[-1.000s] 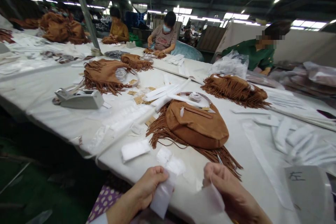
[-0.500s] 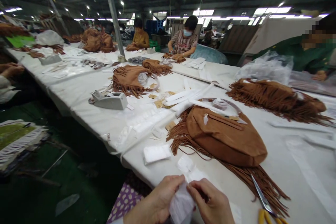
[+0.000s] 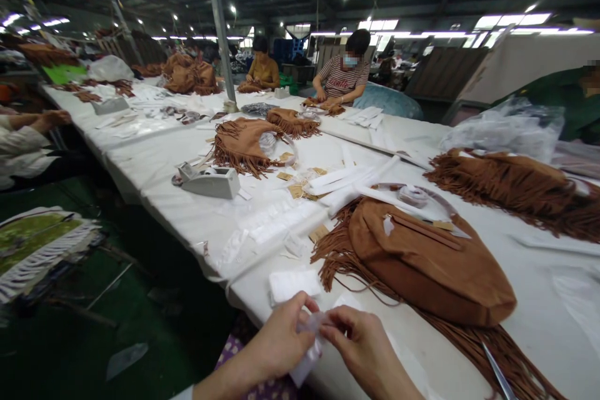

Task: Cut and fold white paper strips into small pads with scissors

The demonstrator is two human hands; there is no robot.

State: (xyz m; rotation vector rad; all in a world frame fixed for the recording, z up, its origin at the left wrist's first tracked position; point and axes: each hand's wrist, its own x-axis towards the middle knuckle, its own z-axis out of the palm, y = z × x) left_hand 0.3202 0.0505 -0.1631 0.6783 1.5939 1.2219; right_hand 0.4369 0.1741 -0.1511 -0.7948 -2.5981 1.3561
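Note:
Between my hands, at the near edge of the table, is a small clear plastic bag [image 3: 307, 359]. My left hand [image 3: 284, 337] pinches it from the left, thumb against fingers. With bent fingertips my right hand [image 3: 359, 340] grips its upper right edge. Just beyond the hands lies a white folded packet [image 3: 293, 286]. A brown fringed suede bag [image 3: 422, 256] rests on its side to the right, its strap curled behind it. Scissors [image 3: 497, 370] lie partly over its fringe, their handles out of the frame.
A grey tape dispenser [image 3: 209, 181] stands left of the middle of the white table [image 3: 154, 165]. More fringed bags [image 3: 248, 140] lie farther back and at right [image 3: 515, 190]. Across the table, a person in a striped shirt [image 3: 341, 81] handles brown material. A metal post [image 3: 220, 31] rises behind.
My hands have shifted slightly left and up, and the plastic bag is now more bunched between my fingers. The view has turned a little left, so the scissors' handles have left the frame.

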